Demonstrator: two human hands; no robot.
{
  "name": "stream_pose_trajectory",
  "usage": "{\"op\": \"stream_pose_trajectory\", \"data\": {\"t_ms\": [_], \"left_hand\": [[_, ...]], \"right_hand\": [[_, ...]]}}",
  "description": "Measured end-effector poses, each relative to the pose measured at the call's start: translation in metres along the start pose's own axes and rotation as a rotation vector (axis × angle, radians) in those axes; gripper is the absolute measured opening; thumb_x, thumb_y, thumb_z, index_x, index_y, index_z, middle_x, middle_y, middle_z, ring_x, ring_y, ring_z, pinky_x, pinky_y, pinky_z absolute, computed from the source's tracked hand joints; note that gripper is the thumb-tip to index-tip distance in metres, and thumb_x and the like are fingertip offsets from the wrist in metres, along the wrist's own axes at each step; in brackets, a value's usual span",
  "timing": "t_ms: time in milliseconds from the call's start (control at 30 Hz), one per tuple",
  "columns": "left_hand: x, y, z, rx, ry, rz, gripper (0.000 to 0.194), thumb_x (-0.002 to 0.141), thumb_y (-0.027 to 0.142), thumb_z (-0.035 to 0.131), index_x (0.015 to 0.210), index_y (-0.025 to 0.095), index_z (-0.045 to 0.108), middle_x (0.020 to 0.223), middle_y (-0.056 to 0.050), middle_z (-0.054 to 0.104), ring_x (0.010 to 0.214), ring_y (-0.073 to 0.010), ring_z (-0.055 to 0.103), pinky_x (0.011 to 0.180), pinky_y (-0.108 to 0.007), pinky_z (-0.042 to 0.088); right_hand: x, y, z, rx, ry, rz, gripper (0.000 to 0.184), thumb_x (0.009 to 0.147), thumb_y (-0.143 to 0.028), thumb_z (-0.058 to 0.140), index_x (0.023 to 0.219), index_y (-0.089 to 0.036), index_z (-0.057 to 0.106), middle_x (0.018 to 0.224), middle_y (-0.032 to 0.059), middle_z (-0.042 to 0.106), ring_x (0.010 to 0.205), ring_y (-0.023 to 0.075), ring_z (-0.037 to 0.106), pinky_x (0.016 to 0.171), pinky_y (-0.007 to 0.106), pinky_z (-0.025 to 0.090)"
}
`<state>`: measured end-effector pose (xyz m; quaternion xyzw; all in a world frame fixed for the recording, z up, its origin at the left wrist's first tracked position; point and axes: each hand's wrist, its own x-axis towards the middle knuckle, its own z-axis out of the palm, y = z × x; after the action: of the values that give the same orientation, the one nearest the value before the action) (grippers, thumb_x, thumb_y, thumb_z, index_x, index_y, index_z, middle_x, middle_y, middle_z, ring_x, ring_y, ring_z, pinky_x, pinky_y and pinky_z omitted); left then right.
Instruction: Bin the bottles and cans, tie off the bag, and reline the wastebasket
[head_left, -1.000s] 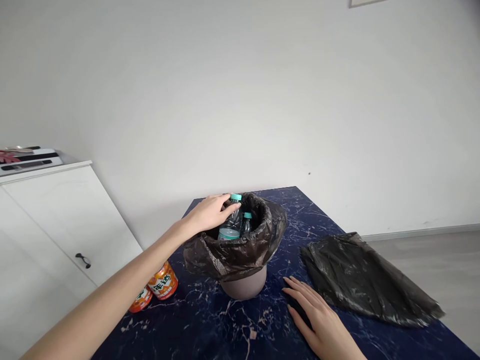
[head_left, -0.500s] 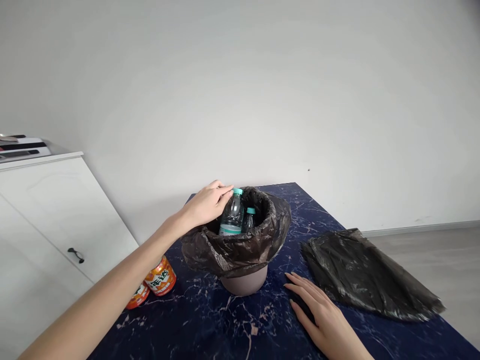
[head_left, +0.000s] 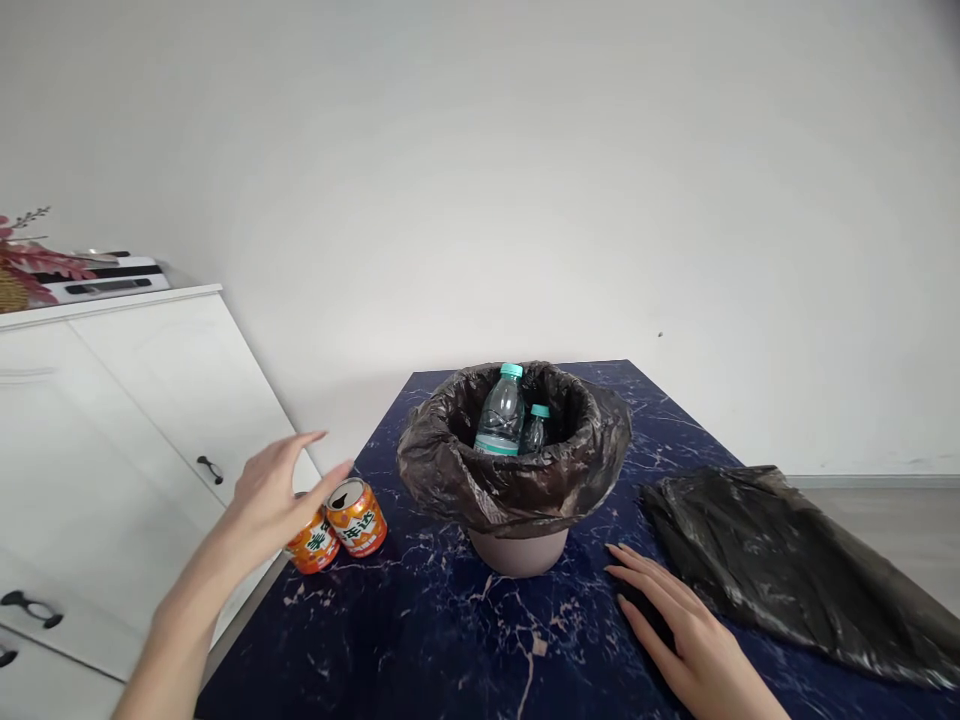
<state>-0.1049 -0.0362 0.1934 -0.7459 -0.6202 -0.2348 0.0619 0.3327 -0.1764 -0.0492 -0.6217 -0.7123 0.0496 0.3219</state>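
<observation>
Left of the bin [head_left: 517, 555] on the desk [head_left: 442, 640], two orange cans [head_left: 360, 522], likely light and easily dented, best gripped gently around their sides, are standing near the spread left hand [head_left: 271, 495], while the right hand [head_left: 688, 632] is resting fingers apart.

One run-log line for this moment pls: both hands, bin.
left hand: open, at orange cans, contact unclear | right hand: on table, beside loose black bag | lined bin: two teal-capped bottles inside
</observation>
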Motion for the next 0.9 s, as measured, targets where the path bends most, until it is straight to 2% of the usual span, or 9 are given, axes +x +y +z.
{"op": "stream_pose_trajectory", "data": {"t_ms": [133, 233, 433, 533, 600, 667, 733, 800, 900], "left_hand": [[-0.023, -0.051, 0.031, 0.122, -0.102, -0.039, 0.086, 0.080, 0.072, 0.059, 0.148, 0.019, 0.054, 0.149, -0.018, 0.061, 0.140, -0.0423, 0.055, 0.112, -0.056, 0.047], [-0.033, -0.075, 0.045, 0.103, -0.173, -0.035, 0.086, 0.078, 0.070, 0.060, 0.148, 0.021, 0.055, 0.150, -0.017, 0.061, 0.135, -0.0416, 0.060, 0.106, -0.050, 0.053], [-0.047, -0.083, 0.039, 0.049, -0.137, -0.126, 0.054, 0.090, 0.055, 0.048, 0.137, 0.030, 0.061, 0.139, -0.011, 0.065, 0.110, -0.0359, 0.074, 0.083, -0.044, 0.062], [-0.048, -0.061, 0.011, 0.168, 0.002, -0.215, 0.050, 0.095, 0.058, 0.043, 0.136, 0.033, 0.058, 0.145, -0.011, 0.062, 0.115, -0.0434, 0.072, 0.083, -0.056, 0.062], [-0.045, -0.032, -0.014, 0.200, 0.211, -0.220, 0.061, 0.095, 0.063, 0.043, 0.146, 0.030, 0.051, 0.151, -0.014, 0.058, 0.128, -0.0468, 0.065, 0.096, -0.064, 0.058], [-0.038, 0.006, -0.040, 0.090, 0.497, -0.143, 0.075, 0.087, 0.067, 0.057, 0.152, 0.031, 0.045, 0.152, -0.011, 0.060, 0.136, -0.0458, 0.059, 0.109, -0.064, 0.051], [-0.028, 0.047, -0.060, -0.108, 0.610, -0.070, 0.071, 0.085, 0.064, 0.069, 0.148, 0.037, 0.051, 0.146, -0.003, 0.067, 0.129, -0.0411, 0.067, 0.113, -0.060, 0.050], [-0.016, 0.084, -0.072, -0.357, 0.553, 0.040, 0.064, 0.087, 0.058, 0.074, 0.146, 0.040, 0.056, 0.145, 0.001, 0.068, 0.130, -0.0353, 0.067, 0.112, -0.053, 0.053], [0.009, 0.130, -0.076, -0.476, 0.381, 0.325, 0.057, 0.092, 0.051, 0.075, 0.144, 0.034, 0.060, 0.144, -0.002, 0.068, 0.128, -0.0287, 0.068, 0.113, -0.044, 0.053]], "right_hand": [[0.000, 0.000, 0.000, -0.014, 0.018, -0.018, 0.043, 0.108, -0.046, 0.046, 0.143, -0.030, 0.065, 0.156, 0.0036, 0.057, 0.141, 0.0308, 0.058, 0.110, 0.046, 0.059], [0.001, -0.001, -0.001, -0.026, 0.014, -0.024, 0.043, 0.108, -0.046, 0.045, 0.142, -0.030, 0.066, 0.155, 0.0038, 0.058, 0.141, 0.0307, 0.058, 0.109, 0.045, 0.059], [0.002, -0.002, -0.002, -0.030, 0.005, -0.019, 0.044, 0.108, -0.047, 0.044, 0.142, -0.029, 0.066, 0.155, 0.0038, 0.058, 0.141, 0.0307, 0.058, 0.109, 0.045, 0.059], [0.002, -0.002, -0.003, -0.017, -0.002, -0.012, 0.043, 0.108, -0.047, 0.046, 0.142, -0.030, 0.066, 0.156, 0.0030, 0.057, 0.141, 0.0309, 0.057, 0.109, 0.046, 0.059], [0.002, -0.003, -0.003, -0.013, -0.004, -0.011, 0.042, 0.108, -0.047, 0.046, 0.142, -0.032, 0.066, 0.156, 0.0023, 0.058, 0.141, 0.0306, 0.058, 0.108, 0.045, 0.060], [0.003, -0.003, -0.003, -0.011, 0.000, -0.011, 0.042, 0.108, -0.048, 0.045, 0.141, -0.032, 0.066, 0.155, 0.0019, 0.058, 0.141, 0.0303, 0.058, 0.108, 0.044, 0.059], [0.003, -0.003, -0.004, -0.009, 0.004, -0.008, 0.043, 0.108, -0.048, 0.044, 0.140, -0.031, 0.067, 0.155, 0.0020, 0.058, 0.140, 0.0304, 0.058, 0.108, 0.044, 0.060], [0.004, -0.004, -0.005, -0.004, -0.009, 0.003, 0.043, 0.108, -0.049, 0.045, 0.139, -0.031, 0.068, 0.155, 0.0023, 0.058, 0.140, 0.0312, 0.059, 0.106, 0.045, 0.061], [0.005, -0.006, -0.008, 0.014, -0.030, 0.021, 0.041, 0.107, -0.048, 0.047, 0.137, -0.032, 0.069, 0.155, 0.0018, 0.058, 0.139, 0.0321, 0.059, 0.105, 0.046, 0.061]]}}
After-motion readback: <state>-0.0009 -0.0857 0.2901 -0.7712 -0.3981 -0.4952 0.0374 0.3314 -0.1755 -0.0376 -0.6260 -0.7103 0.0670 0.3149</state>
